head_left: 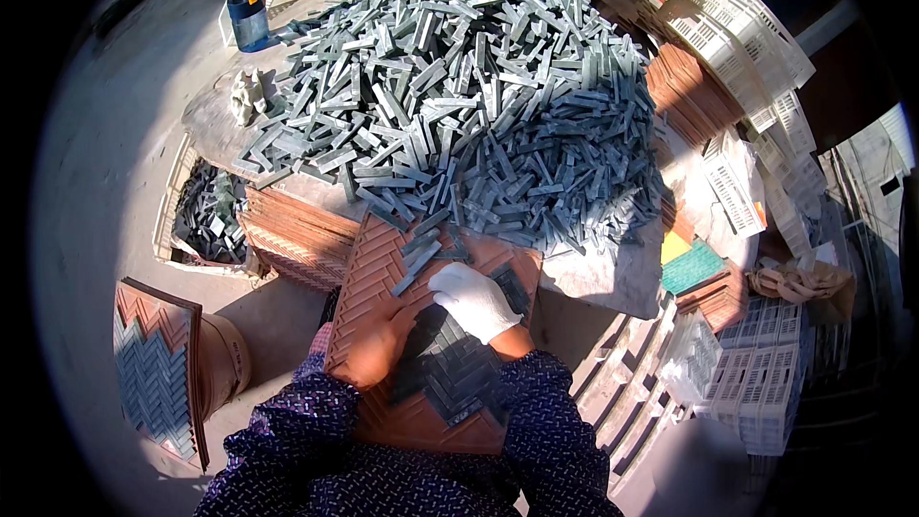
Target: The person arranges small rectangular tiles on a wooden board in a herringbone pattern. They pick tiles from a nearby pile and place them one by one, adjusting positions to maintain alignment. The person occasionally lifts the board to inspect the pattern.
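A terracotta-coloured tray (369, 273) with herringbone slots lies in front of me, its far edge by the stone heap. Dark grey stone strips (445, 364) fill part of its slots. My left hand (376, 345), bare, rests over the tray's left half with its fingers bent together. My right hand (474, 302), in a white glove, is over the tray's middle, its fingers closed and pointing left. What either hand pinches, if anything, is hidden. Just beyond the fingers, several loose grey strips (418, 254) lie on the tray.
A large heap of grey stone strips (459, 96) covers the table (613, 273). Stacked trays (297, 235) and a crate of dark pieces (177, 196) stand left. A filled tray (153, 364) leans lower left. Far left are a bottle (249, 10) and white glove (247, 96); right, plastic crates (756, 373).
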The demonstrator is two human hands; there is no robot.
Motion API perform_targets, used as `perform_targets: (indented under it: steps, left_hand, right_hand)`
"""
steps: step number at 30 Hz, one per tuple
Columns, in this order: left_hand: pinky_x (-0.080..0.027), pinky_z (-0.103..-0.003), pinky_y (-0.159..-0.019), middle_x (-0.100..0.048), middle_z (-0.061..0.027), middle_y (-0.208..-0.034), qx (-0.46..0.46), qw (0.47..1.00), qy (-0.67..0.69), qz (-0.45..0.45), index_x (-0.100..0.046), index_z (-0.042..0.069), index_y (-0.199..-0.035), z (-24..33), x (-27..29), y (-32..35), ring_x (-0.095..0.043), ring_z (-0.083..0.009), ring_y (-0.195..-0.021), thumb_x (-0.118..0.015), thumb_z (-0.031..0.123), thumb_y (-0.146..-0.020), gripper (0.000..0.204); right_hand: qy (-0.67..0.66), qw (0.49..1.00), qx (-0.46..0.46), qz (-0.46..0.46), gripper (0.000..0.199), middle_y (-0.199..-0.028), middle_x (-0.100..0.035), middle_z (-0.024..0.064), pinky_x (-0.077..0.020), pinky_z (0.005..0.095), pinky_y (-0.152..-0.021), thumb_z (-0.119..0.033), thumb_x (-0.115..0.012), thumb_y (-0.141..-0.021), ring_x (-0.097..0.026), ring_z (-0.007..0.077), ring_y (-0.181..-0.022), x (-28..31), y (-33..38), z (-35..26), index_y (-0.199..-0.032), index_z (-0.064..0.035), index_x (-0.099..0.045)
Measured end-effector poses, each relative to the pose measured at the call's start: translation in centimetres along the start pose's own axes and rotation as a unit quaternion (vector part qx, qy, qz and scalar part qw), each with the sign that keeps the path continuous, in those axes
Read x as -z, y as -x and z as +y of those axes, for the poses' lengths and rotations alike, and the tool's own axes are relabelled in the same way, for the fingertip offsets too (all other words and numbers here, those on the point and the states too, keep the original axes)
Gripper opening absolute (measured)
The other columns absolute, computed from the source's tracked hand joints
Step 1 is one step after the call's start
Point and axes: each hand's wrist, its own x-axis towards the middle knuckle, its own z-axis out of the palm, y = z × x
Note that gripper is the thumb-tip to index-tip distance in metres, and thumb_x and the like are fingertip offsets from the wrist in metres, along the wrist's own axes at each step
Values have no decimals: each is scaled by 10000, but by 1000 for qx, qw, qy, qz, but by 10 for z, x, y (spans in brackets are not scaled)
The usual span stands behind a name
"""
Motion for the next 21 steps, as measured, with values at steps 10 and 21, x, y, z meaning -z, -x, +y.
perform_targets:
  steps: [10, 21]
  left_hand:
    - [-479, -393, -732, -580, -166, -931, -64, 998, 5, -3, -613, 17, -1009, -12, -4, -9, -573, -355, -878, -596, 24, -800, 210]
    - [-457, -424, -720, -538, -163, -923, 50, 997, -42, 51, -533, 15, -1024, -8, 3, -30, -539, -376, -872, -624, 47, -778, 264]
  right_hand:
    - [88, 990, -104, 29, 176, -994, -585, 112, -488, 401, -702, -156, -575, -797, -589, 316, -869, 14, -20, 22, -967, -114, -599]
    - [23, 967, -252, 25, 197, -746, -587, 160, -470, 443, -675, -250, -636, -763, -584, 358, -768, 15, 12, -10, -785, -59, -593]
